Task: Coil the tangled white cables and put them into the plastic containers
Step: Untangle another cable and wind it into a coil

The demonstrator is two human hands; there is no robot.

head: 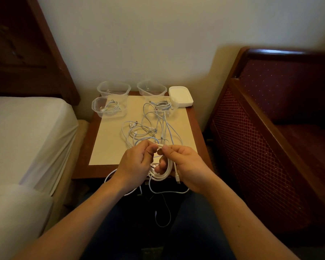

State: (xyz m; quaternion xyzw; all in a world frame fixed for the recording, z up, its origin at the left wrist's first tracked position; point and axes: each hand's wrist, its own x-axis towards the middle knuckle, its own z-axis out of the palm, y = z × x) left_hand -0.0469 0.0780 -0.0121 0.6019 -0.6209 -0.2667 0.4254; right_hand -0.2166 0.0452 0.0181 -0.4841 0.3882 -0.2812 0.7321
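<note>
White cable (160, 173), looped coil, loose end dangling

Tangled cables (148, 126) lie between hands (158, 162) and containers (114, 89).

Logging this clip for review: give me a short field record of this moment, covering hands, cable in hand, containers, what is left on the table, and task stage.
left hand: left hand pinches the top of the coil
right hand: right hand grips the coil, loose ends hanging below
filled containers: near-left container and near-right container each hold a cable
empty containers: far-left container, far-right container
lids: white stack at the table's back right
remaining: tangled cables mid-table
stage: coiling, not yet stowed
</note>
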